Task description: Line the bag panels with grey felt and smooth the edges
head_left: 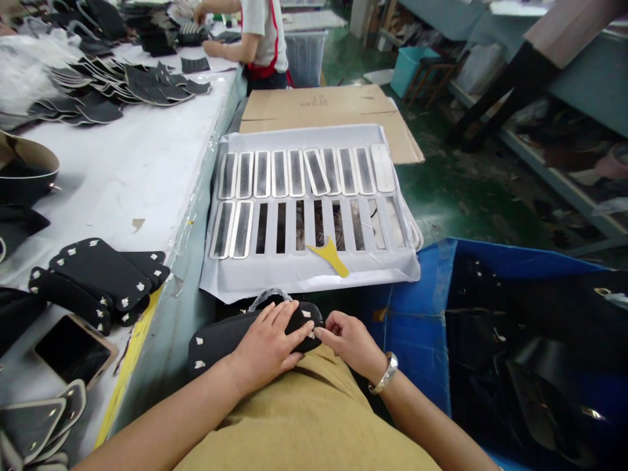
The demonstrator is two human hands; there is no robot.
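Note:
Across my lap lies a black bag (220,341), its long rounded base facing up with small whitish tabs near both ends. A plastic-wrapped handle (269,296) shows beyond it. My left hand (269,337) rests over the base and grips it, fingers reaching across to the far side and thumb near the right-end tabs. At the bag's right end my right hand (350,341) is curled in a pinch, thumb tip against the edge beside a tab. Whatever sits between those fingertips is hidden. A bracelet (384,373) circles the right wrist.
Ahead stands a white-covered slotted tray (314,271) with rows of framed strips (279,173) and a yellow forked piece (330,256). Tabbed black panels (101,271) and a phone (73,350) lie on the left table. A blue bin (417,307) holds black bags. A co-worker (265,39) works beyond.

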